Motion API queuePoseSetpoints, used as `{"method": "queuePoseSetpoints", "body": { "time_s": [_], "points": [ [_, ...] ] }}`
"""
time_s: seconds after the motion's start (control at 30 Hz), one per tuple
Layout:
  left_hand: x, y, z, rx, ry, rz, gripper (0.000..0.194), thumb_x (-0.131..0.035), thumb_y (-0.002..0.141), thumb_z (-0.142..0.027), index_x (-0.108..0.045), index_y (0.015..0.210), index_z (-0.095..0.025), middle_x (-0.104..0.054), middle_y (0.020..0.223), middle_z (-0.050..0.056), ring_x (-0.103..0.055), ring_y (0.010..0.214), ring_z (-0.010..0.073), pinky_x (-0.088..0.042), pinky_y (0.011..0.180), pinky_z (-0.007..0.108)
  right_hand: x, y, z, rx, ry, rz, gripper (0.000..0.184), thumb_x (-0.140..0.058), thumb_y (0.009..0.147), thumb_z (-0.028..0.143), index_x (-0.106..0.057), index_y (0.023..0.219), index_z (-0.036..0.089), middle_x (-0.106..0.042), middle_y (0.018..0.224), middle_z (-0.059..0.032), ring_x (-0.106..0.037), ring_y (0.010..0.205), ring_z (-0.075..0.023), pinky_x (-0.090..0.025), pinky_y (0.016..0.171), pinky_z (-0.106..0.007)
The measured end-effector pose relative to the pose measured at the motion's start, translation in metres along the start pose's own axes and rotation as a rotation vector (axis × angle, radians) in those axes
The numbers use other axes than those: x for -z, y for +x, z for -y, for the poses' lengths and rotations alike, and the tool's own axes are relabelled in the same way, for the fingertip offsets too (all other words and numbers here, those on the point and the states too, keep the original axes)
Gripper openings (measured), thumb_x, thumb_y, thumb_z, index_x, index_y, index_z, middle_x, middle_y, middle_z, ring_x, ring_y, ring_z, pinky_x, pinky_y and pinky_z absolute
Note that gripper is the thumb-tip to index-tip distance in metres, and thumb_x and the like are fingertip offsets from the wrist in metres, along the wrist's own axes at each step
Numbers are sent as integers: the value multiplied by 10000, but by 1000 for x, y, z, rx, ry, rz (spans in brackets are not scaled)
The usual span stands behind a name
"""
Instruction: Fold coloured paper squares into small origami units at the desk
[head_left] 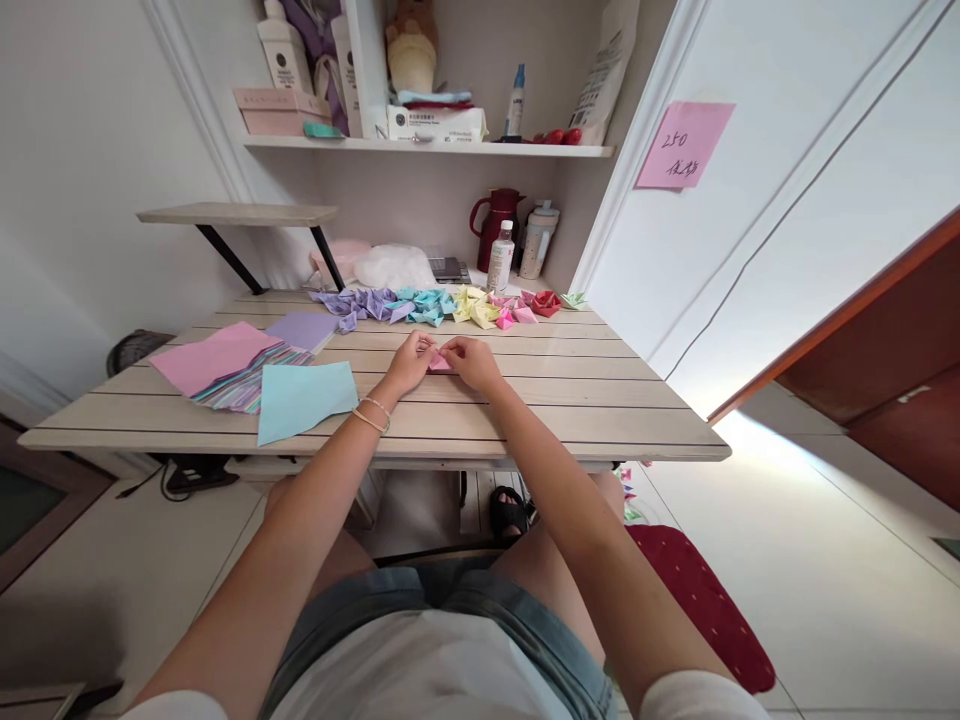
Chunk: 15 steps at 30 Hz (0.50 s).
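Observation:
My left hand (409,362) and my right hand (469,362) meet at the middle of the wooden desk (570,400). Both pinch a small pink folded paper (439,364) that lies on the desk between them, fingers closed on its edges. A bracelet sits on my left wrist. Behind the hands runs a row of folded paper pieces (442,305) in purple, blue, yellow, pink and red. To the left lies a stack of coloured paper sheets (247,380) with a pink sheet and a light blue sheet (304,398) on top.
At the back of the desk stand a red jug (496,222), a clear bottle (501,258) and a white flask (538,240). A shelf (427,148) above holds bottles and boxes. A pink note (682,145) sticks to the right wall. A red cushion (697,600) lies on the floor.

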<state>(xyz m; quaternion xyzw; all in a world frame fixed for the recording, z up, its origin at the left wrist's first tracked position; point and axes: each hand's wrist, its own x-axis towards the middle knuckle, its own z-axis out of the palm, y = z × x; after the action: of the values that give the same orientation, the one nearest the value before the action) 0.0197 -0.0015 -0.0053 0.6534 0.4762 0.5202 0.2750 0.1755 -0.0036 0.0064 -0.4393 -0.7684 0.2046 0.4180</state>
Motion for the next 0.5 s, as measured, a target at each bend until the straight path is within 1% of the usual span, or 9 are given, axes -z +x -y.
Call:
{"method": "queuePoseSetpoints", "body": {
  "time_s": [0.07,0.17,0.3,0.5],
  "points": [
    [0,1,3,17,-27,-18,106,-550,735,-136,-529,823,-190,-595,833,23,-580,801,149,-459,737,288,-1,0,-1,3,9,-12,167,-533,803,245,-673,806,155,-642,670,-9,-526,591,-111,-386,600,-220],
    [0,2,5,34,-44,-42,104,-559,715,-128,-553,802,-185,-606,819,24,-581,806,153,-457,762,296,-1,1,-3,-3,-8,-11,159,-533,800,229,-675,822,163,-653,696,-13,-538,612,-117,-394,618,-226],
    [1,2,4,51,-41,-63,83,-576,689,-139,-581,763,-176,-626,830,33,-580,833,163,-453,787,302,-2,1,-3,7,-43,21,155,-555,803,260,-679,843,175,-666,723,-16,-547,638,-126,-400,642,-236],
    [2,2,2,67,-15,-107,100,-569,685,-164,-594,781,-172,-635,815,41,-592,811,177,-463,771,316,-1,0,-1,42,-47,76,151,-591,799,286,-679,878,191,-684,772,-21,-579,694,-131,-412,685,-238]
  ]
}}
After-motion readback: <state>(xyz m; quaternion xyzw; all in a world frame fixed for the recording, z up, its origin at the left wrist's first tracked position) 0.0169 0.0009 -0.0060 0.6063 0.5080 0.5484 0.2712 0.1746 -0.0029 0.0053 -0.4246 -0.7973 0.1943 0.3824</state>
